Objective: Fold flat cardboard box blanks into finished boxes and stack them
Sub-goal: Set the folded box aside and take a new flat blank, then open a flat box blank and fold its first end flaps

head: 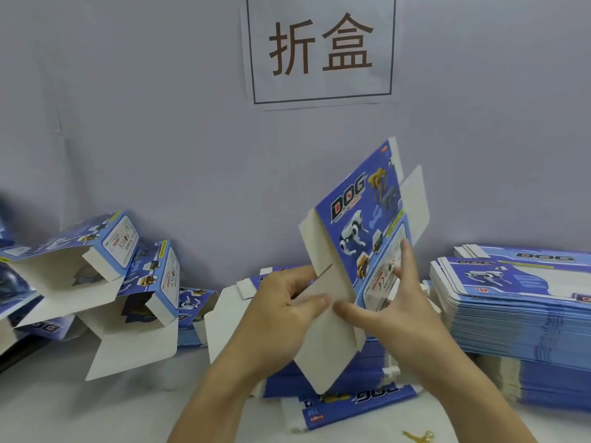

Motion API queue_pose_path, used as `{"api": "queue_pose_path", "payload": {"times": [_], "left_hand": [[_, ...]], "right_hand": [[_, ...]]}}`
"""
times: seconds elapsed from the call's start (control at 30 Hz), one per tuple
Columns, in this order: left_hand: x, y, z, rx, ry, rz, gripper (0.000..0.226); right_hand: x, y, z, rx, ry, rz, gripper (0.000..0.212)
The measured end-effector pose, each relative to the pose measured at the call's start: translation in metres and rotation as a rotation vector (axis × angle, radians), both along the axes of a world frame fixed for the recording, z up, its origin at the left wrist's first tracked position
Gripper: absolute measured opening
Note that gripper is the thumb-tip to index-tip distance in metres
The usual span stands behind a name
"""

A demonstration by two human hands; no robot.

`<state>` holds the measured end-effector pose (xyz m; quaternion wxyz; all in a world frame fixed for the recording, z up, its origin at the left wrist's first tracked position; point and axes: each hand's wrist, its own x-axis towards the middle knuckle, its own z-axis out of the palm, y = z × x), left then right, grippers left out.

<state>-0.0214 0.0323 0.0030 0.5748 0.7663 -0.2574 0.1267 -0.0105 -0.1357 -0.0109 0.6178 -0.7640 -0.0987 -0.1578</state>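
While the left hand (281, 310) pinches the grey bottom flap (323, 314) and the right hand (393, 302) clasps the raised box blank (361, 225) beside it, thumbs should press that flap squarely along its crease, I judge, panels kept aligned above the grip.

One view only, from the person's head, wide-angle; it looks forward and down across the table (96, 410) toward a grey wall (160, 123) that closes the scene straight ahead; the camera sits close, both forearms entering from the lower edge, the hands (281, 311) near the frame's middle; straight lines bow toward the edges.
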Motion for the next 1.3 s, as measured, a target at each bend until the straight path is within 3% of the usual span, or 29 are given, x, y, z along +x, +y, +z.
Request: {"api": "queue_pose_path", "payload": {"times": [0.13, 0.2, 0.3, 0.4, 0.53, 0.6, 0.67, 0.73, 0.8, 0.83, 0.87, 0.93, 0.97, 1.07, 1.17, 1.23, 1.3], "left_hand": [[0.006, -0.001, -0.006, -0.013, -0.128, 0.231, 0.050], [0.010, 0.000, -0.011, 0.021, -0.207, 0.357, 0.085], [0.012, 0.006, -0.014, 0.196, -0.357, 0.405, 0.125], [0.011, 0.011, -0.010, 0.260, -0.514, 0.306, 0.113], [0.015, 0.020, -0.009, 0.233, -0.520, 0.208, 0.096], [0.018, 0.023, -0.013, 0.208, -0.494, 0.174, 0.096], [0.021, 0.022, -0.018, 0.179, -0.447, 0.114, 0.095], [0.022, 0.018, -0.022, 0.205, -0.423, 0.076, 0.098], [0.020, 0.013, -0.024, 0.242, -0.407, 0.048, 0.095], [0.019, 0.012, -0.025, 0.247, -0.407, 0.032, 0.090], [0.018, 0.011, -0.026, 0.234, -0.410, 0.012, 0.083], [0.013, 0.006, -0.025, 0.170, -0.384, -0.037, 0.062], [0.011, 0.003, -0.024, 0.114, -0.360, -0.042, 0.051], [0.005, -0.004, -0.014, -0.140, -0.386, 0.098, 0.021], [0.005, 0.006, -0.001, -0.320, -0.302, 0.206, 0.026], [0.014, 0.021, 0.014, -0.409, -0.071, 0.160, 0.038], [0.009, 0.038, 0.024, -0.437, 0.039, 0.032, 0.053]], "right_hand": [[0.008, -0.007, -0.007, 0.214, 0.062, 0.002, 0.102], [0.008, -0.010, -0.007, 0.305, 0.135, 0.060, 0.078], [0.007, -0.013, -0.008, 0.307, 0.137, 0.082, 0.069], [0.007, -0.007, -0.009, 0.212, 0.041, 0.096, 0.077], [0.011, -0.009, -0.013, 0.271, -0.032, 0.151, 0.079], [0.009, -0.012, -0.011, 0.397, -0.037, 0.167, 0.076], [0.010, -0.017, -0.011, 0.507, -0.027, 0.318, 0.075], [0.007, -0.018, -0.009, 0.725, 0.022, 0.515, 0.077], [0.008, -0.026, -0.003, 1.066, 0.112, 0.491, 0.066], [0.001, -0.027, 0.003, 1.121, 0.120, 0.515, 0.065], [-0.002, -0.027, 0.001, 1.014, 0.070, 0.387, 0.067], [0.004, -0.030, 0.003, 1.064, 0.011, 0.399, 0.056], [0.008, -0.027, -0.002, 0.838, -0.094, 0.249, 0.055], [0.010, -0.022, -0.003, 0.560, -0.076, 0.156, 0.067], [0.007, -0.015, -0.008, 0.374, -0.092, 0.176, 0.076], [0.007, -0.012, -0.009, 0.309, -0.098, 0.230, 0.078], [0.006, -0.010, -0.010, 0.189, -0.112, 0.259, 0.089]]}}
